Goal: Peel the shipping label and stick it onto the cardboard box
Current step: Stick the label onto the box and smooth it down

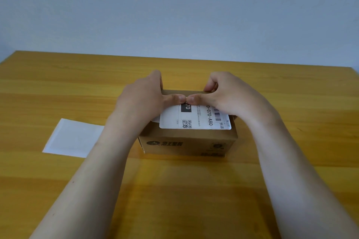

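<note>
A small brown cardboard box (186,144) stands on the wooden table in the middle of the view. A white shipping label (196,120) with a barcode, a QR code and "070-A80" lies across the box's top. My left hand (142,99) grips the box's far left edge, its thumb pressing the label's far edge. My right hand (226,96) holds the far right edge, its thumb pressing the label beside the left thumb. The two thumb tips nearly touch. The label's far part is hidden under my hands.
A white backing sheet (72,137) lies flat on the wooden table (58,87) to the left of the box, partly under my left forearm. A plain grey wall rises behind the table's far edge.
</note>
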